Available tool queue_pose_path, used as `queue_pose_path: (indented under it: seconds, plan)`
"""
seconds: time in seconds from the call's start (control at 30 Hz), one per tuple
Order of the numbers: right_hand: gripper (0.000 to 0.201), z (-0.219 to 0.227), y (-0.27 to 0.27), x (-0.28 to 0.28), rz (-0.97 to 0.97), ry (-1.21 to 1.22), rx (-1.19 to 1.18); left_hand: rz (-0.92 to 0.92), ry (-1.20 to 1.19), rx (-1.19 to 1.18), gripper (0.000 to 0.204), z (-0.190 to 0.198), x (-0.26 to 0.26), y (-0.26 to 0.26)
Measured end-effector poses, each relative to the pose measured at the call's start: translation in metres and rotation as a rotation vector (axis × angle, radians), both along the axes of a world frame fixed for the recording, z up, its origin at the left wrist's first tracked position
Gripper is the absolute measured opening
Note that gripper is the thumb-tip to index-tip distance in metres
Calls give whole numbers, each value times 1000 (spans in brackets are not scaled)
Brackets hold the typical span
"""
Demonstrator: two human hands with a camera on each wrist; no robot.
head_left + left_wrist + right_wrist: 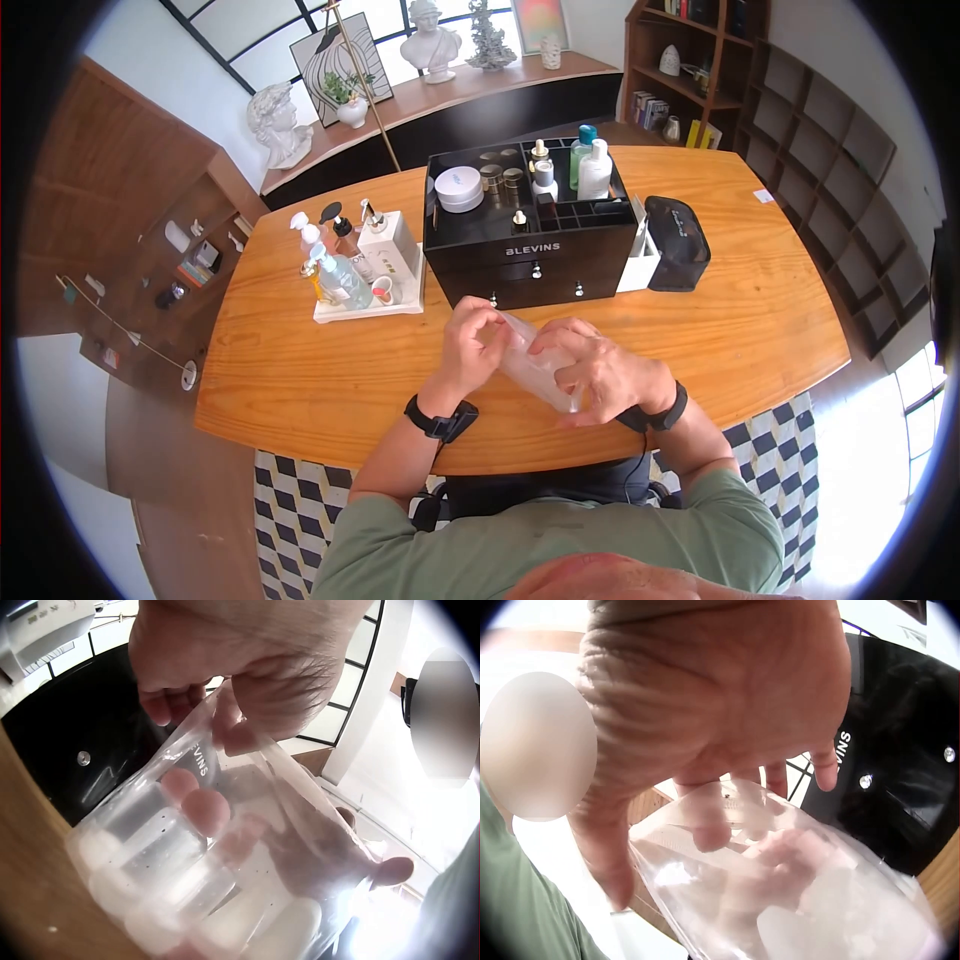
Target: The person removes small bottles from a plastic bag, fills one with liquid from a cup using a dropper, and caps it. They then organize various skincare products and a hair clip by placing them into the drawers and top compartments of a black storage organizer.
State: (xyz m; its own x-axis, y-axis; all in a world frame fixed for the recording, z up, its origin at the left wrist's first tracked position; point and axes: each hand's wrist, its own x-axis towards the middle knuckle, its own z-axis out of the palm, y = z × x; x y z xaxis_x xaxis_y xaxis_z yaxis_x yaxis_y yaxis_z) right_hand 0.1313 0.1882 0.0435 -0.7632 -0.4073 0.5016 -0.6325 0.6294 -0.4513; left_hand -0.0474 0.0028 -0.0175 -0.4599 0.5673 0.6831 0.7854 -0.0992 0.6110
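Note:
A clear plastic bag (533,373) is held up above the near part of the wooden table. My left hand (472,345) pinches the bag's upper edge between thumb and fingers. Across the bag's mouth reaches my right hand (598,372), thumb spread wide from the bent fingers. In the left wrist view, fingertips (205,813) of the right hand show against the film, while its thumb stays outside the edge. Several whitish rounded pieces (281,930) lie in the lower part of the bag; their kind is blurred by the plastic.
A black drawer organizer (530,265) with jars and bottles on top stands just beyond the hands. Left of it is a white tray (370,311) of pump bottles. A black mesh pouch (678,245) and a white holder (640,268) stand at its right.

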Motion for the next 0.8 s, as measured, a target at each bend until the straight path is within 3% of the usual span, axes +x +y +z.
queue_pose_path:
  seconds: [0.07, 0.13, 0.27, 0.5, 0.67, 0.8]
  plan:
    - [26, 0, 5, 0, -42, -25, 27, 113, -3, 53, 6, 0, 2, 1]
    - [14, -1, 16, -5, -83, 123, -46, 147, -45, 48, 10, 1, 0, 0]
    - [11, -4, 24, -8, -187, 136, -202, 208, -105, -50, 19, 11, 2, -6]
    - [18, -42, 25, -28, -398, 265, -233, 188, 30, -97, 12, 7, 0, -10]
    - [29, -44, 21, -32, -420, 389, -263, 148, 94, -137, 20, 15, -4, -13]
    - [26, -56, 20, -30, -382, 344, -300, -21, -111, -275, 22, 31, -13, -25]
